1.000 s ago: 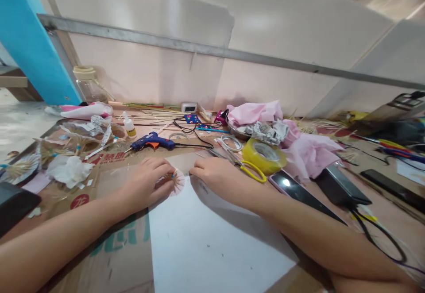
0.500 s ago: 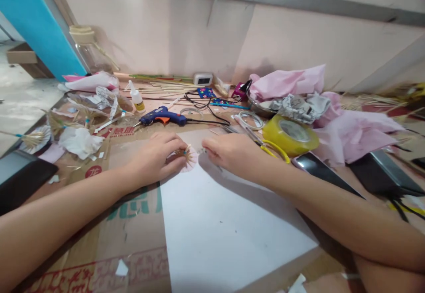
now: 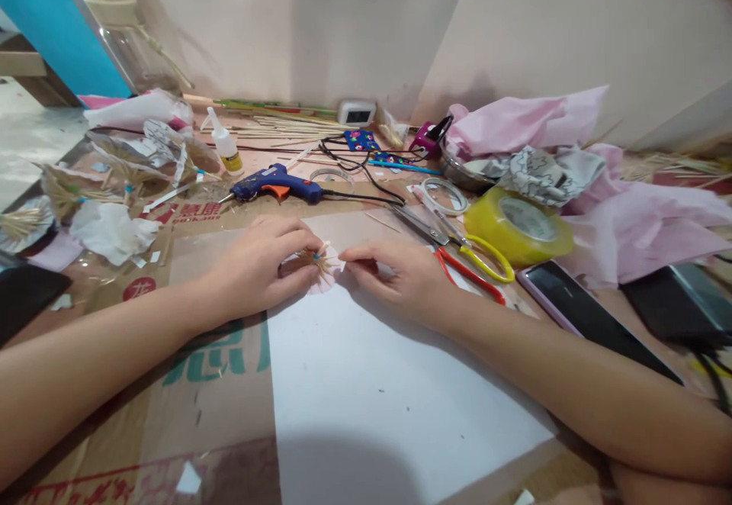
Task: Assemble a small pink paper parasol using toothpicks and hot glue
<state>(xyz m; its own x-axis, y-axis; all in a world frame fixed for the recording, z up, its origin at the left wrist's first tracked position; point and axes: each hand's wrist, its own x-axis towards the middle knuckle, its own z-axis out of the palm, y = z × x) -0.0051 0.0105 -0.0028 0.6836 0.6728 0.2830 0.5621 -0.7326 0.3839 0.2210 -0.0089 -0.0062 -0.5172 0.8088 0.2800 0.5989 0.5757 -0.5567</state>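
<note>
Holds a ribbed disc (image 3: 328,268) in the left hand (image 3: 266,265) by the paper (image 3: 400,398), poises the right hand (image 3: 397,276) just beside the disc's rim, and has the glue gun (image 3: 277,182) and bottle (image 3: 226,146) beyond, the scissors (image 3: 422,226), tape (image 3: 476,223) and phone (image 3: 592,322) off to the right.

Red "康" (image 3: 211,212) — on the cardboard (image 3: 229,413)

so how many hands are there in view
2: the left hand, holding the small paper-and-stick piece, and the right hand, close by that piece's right edge; whether it touches is unclear. No other hand shows.
</note>
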